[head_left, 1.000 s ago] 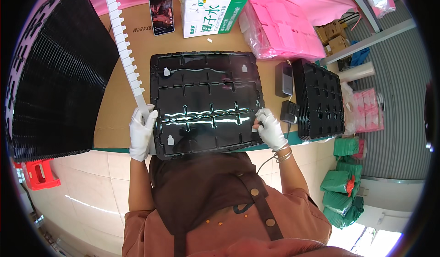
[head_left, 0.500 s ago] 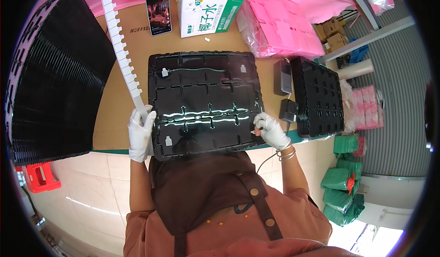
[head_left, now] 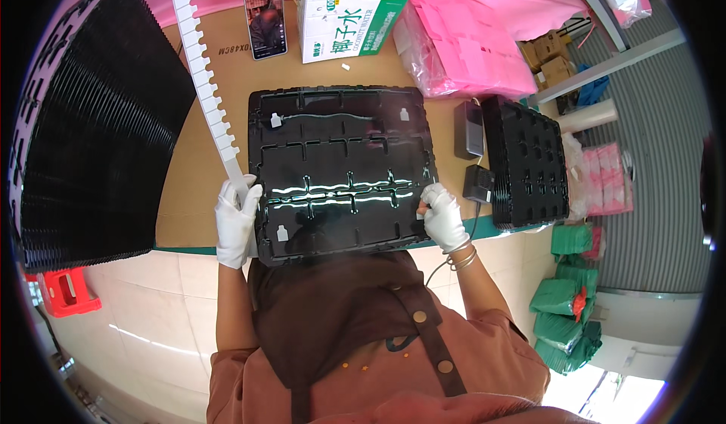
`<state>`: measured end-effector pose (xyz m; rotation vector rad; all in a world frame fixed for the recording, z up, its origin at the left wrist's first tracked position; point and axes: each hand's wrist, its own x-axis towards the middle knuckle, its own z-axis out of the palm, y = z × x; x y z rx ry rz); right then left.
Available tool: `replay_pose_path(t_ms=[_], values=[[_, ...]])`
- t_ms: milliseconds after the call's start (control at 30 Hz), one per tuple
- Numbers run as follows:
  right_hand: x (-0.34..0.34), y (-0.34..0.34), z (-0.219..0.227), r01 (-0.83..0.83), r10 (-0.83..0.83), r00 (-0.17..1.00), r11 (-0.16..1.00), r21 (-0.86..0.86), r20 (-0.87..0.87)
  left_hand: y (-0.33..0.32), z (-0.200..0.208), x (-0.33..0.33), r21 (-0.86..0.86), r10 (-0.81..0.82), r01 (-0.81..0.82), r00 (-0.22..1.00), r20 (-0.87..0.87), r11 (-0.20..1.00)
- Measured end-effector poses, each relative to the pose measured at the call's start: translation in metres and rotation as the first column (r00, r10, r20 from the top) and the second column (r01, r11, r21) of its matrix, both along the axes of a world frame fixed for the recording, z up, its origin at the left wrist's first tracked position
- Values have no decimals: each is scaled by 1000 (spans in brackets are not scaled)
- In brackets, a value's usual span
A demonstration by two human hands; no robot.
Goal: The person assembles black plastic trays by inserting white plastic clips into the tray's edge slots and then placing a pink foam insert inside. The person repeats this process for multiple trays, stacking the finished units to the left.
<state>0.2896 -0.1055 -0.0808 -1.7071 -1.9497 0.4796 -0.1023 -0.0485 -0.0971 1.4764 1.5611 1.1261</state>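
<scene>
A black plastic tray with moulded ridges lies in front of me. Three white bottle-shaped stickers are on it: one at the far left, one at the far right and one at the near left. My gloved left hand, at the tray's left edge, grips the lower end of a long white sticker strip with a notched edge. Over the near right corner, my gloved right hand is closed in a pinch, a small white sticker partly showing at its fingertips.
Tall stacked black trays stand at left, a smaller stack at right. Beyond my tray are a phone, a white-green carton and pink sheets. A power bank and black adapter lie beside it.
The whole view has shifted slightly. My right hand has turned a little at the tray's near right corner, still pinching. My left hand keeps hold of the strip.
</scene>
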Motion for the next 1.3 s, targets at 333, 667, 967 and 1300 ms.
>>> replay_pose_path(t_ms=[333,667,967,1300], values=[[29,-6,-4,-229,188,943,965,-126,-274,2,-6,1,0,7,-8,998,66,1000],[-5,-7,-9,87,-92,995,989,116,39,1,1,2,16,-6,6,1000,0,1000],[17,-9,-4,-140,134,985,989,-51,-112,1,-6,2,-10,6,-5,997,78,1000],[34,2,13,-233,16,863,898,-372,-504,0,-7,1,0,6,-6,999,53,1000]])
